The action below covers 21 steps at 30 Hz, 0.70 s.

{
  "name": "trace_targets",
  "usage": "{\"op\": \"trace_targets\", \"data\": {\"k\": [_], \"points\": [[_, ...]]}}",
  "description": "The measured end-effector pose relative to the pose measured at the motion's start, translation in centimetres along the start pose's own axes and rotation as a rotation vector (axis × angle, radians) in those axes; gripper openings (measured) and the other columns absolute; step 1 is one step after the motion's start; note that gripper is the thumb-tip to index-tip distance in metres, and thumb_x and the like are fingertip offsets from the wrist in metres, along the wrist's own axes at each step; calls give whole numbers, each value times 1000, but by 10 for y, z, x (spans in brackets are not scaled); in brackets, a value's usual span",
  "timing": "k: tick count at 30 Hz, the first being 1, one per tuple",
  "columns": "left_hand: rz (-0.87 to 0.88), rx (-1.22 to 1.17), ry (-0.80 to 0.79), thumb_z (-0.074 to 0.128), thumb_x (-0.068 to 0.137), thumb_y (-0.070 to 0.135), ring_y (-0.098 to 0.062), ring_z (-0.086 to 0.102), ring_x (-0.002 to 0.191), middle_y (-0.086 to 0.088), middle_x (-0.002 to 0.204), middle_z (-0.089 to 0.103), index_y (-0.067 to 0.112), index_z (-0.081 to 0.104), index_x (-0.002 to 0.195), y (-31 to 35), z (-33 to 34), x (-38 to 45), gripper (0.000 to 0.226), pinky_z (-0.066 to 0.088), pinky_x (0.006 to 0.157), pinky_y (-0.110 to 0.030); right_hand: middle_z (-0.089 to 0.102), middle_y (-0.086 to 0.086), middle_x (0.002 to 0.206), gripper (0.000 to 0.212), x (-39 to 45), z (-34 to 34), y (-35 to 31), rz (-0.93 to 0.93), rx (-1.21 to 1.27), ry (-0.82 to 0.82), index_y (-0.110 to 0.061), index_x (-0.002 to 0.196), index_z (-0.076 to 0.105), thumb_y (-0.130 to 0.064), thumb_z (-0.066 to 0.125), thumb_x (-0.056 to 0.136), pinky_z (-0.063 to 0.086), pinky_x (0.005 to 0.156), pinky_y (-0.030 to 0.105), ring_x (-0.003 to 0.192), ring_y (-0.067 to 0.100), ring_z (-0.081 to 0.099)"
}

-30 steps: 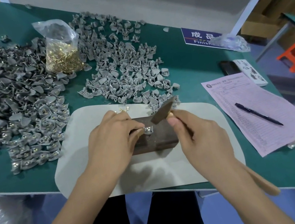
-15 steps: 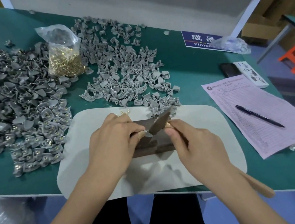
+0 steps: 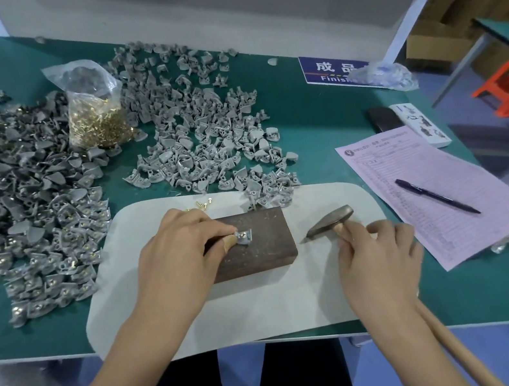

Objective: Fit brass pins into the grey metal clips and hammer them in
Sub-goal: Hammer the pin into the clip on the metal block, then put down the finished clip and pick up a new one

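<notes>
Your left hand (image 3: 185,252) rests on the left part of the brown block (image 3: 255,243), and its thumb and forefinger pinch one grey clip (image 3: 244,237) that lies on top of the block. A tan wrap (image 3: 228,242) covers the tip of the thumb, just beside the clip. Something shiny sits in the clip, but it is too small to say if this is a pin. Your right hand (image 3: 377,259) is to the right of the block, apart from it, with the fingers curled around the wooden handle of the hammer (image 3: 329,221), close under the head. The metal head lies low over the white mat (image 3: 267,309), between your right fingers and the right end of the block, with its thin end pointing toward the block; I cannot tell whether it touches the mat. Just beyond your left knuckles a few loose brass pins (image 3: 202,206) lie on the mat. Farther beyond the left hand stands a clear bag of pins (image 3: 97,118), between two heaps of clips: a big darker pile (image 3: 2,196) to the left of your left hand, and a lighter pile (image 3: 202,134) beyond the block. To the right of your right hand lies a pink paper form (image 3: 445,200) with a pen (image 3: 437,196) on it, on the green table (image 3: 318,120).
</notes>
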<state>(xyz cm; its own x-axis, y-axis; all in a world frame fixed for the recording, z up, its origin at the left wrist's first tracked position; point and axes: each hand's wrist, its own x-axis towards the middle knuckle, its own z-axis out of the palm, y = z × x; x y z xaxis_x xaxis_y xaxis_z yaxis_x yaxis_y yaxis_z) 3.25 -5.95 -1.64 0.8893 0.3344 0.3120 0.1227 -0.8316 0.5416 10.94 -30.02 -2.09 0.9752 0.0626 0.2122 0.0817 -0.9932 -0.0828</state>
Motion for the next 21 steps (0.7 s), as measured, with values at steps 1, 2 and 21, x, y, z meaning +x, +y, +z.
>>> {"op": "trace_targets", "data": {"k": [1, 2, 21], "points": [[-3, -1, 3, 75, 85, 44, -6, 47, 91, 22, 83, 61, 42, 76, 89, 0, 0, 0, 4, 38, 58, -22, 61, 14, 116, 20, 0, 1, -3, -25, 50, 71, -21, 112, 74, -27, 66, 95, 37, 88, 47, 111, 37, 45], [-3, -3, 6, 75, 85, 44, -6, 48, 92, 22, 83, 61, 42, 76, 89, -1, 1, 0, 4, 37, 59, -21, 63, 13, 114, 17, -1, 1, -6, -61, 146, 137, -20, 109, 75, -24, 67, 95, 40, 90, 48, 109, 36, 46], [-27, -201, 57, 77, 87, 28, -3, 54, 102, 21, 95, 62, 34, 76, 98, -3, -5, -18, 12, 46, 81, -24, 68, -10, 103, 18, -12, -18, -84, -519, 699, -5, -29, 107, 77, -26, 73, 89, 46, 87, 47, 101, 22, 58]]}}
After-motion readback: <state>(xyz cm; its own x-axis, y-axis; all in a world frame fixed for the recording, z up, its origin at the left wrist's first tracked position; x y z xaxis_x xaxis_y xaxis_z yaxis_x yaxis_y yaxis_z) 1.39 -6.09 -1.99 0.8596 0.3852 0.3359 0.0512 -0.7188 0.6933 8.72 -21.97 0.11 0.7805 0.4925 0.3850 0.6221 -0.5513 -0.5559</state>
